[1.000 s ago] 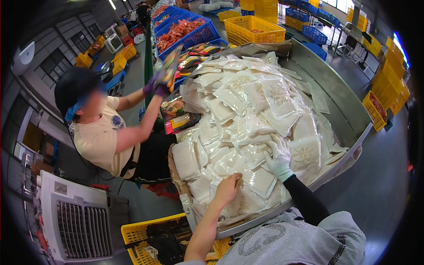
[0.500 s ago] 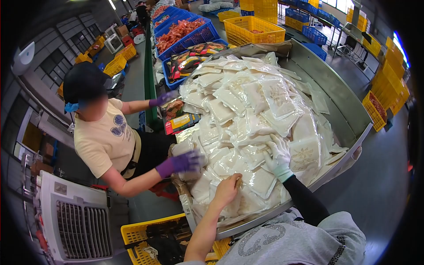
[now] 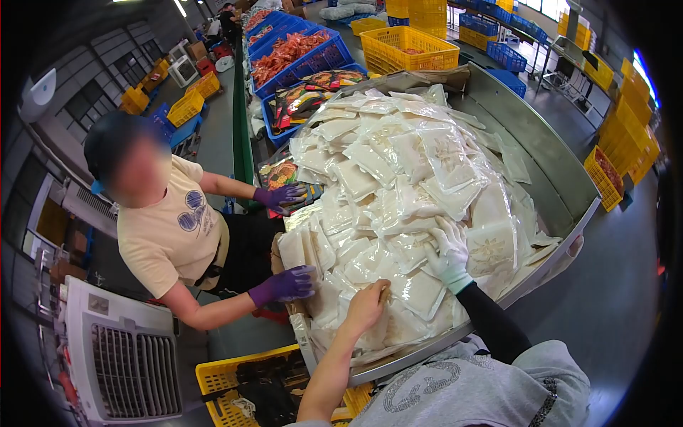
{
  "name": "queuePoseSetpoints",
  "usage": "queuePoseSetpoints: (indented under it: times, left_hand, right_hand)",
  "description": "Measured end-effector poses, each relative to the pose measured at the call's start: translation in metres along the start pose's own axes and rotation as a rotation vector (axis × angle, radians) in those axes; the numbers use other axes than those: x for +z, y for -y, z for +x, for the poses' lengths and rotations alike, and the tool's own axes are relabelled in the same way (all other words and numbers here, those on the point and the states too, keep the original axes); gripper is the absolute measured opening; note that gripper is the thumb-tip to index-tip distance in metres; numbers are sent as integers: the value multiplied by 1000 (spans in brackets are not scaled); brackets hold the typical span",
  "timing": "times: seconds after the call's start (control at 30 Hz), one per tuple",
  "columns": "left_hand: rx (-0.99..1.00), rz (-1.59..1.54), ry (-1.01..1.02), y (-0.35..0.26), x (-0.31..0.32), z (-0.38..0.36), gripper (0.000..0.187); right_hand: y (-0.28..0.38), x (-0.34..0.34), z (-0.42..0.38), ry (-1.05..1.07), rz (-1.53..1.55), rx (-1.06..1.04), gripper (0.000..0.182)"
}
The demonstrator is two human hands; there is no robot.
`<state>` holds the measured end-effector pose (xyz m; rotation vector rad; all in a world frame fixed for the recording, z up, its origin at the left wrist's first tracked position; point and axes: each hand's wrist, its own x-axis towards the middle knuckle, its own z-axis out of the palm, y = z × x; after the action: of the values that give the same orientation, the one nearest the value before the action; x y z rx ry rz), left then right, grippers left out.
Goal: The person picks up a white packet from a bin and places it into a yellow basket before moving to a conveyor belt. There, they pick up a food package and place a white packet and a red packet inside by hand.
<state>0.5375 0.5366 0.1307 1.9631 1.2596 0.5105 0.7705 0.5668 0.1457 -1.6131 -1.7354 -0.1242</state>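
A large heap of flat clear plastic packets with pale white contents fills a metal bin. My bare left hand rests low on the near side of the heap, fingers bent and pressed together; whatever is between them is hidden. Farther right, my right hand wears a white glove and lies on the packets with its fingers spread. One packet with a printed pattern is just right of that glove.
Across the bin's left side stands a co-worker in purple gloves, beside a colourful printed pack. The metal bin wall rises at right. Behind are blue crates and a yellow crate; another yellow crate stands below left.
The co-worker's head has turned towards the bin. Their far gloved hand has come down and nearer the heap, and their near one has shifted slightly back. My hands have not visibly moved.
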Motion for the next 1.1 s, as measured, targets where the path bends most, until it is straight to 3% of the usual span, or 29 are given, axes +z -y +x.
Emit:
queuePoseSetpoints:
  times: [1.1]
  left_hand:
    - [4,-1,-25,7,8,1,26]
  right_hand:
    - [0,1,1,15,-21,-17,33]
